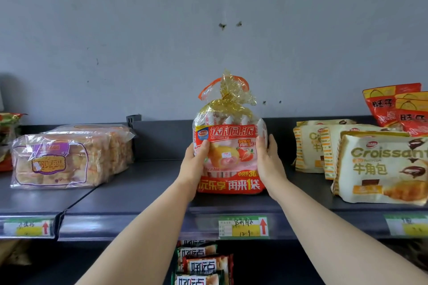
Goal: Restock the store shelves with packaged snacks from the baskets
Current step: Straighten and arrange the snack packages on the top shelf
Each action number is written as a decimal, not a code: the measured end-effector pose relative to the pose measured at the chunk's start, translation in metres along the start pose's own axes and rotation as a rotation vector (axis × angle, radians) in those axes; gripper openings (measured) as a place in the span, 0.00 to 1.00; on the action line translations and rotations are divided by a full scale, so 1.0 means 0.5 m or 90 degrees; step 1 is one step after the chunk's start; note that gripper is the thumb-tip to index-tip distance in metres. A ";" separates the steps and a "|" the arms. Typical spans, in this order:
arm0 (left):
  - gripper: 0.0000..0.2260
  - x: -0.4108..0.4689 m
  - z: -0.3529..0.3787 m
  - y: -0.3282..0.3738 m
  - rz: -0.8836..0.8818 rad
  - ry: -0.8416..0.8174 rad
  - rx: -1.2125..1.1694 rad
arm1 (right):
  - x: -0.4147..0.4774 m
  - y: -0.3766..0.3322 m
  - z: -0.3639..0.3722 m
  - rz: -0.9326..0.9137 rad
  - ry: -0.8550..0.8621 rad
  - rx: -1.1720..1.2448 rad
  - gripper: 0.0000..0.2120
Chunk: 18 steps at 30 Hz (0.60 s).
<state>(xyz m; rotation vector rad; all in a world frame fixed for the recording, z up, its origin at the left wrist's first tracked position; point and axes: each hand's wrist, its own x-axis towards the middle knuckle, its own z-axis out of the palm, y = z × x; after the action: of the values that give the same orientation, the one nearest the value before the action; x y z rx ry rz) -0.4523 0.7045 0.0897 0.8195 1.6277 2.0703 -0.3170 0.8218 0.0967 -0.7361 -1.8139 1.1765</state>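
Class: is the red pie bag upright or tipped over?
Upright: the pie bag stands base-down on the shelf, tied top pointing up.

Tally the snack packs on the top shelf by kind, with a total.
Strawberry pie bag, held by left hand and right hand: 1
Clear bread packs: 2
Croissant bags, overlapping: at least 3
Red bags, cropped at the right: at least 2
Total: at least 8; packs cut off at the left edge not counted.
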 end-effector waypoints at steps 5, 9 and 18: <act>0.29 -0.019 -0.015 0.018 0.018 0.034 0.036 | -0.036 -0.001 0.002 -0.074 0.045 -0.051 0.40; 0.35 -0.022 -0.021 0.016 0.003 0.059 0.077 | -0.043 0.004 0.003 -0.077 0.051 -0.124 0.36; 0.29 -0.127 0.002 0.029 0.143 0.130 0.624 | -0.133 -0.015 -0.010 -0.094 0.053 -0.550 0.35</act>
<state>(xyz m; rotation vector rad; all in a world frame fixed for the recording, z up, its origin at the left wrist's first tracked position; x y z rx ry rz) -0.4027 0.6621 0.0904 1.1258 2.8264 1.4146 -0.2810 0.7671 0.0829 -1.0698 -2.2468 0.2116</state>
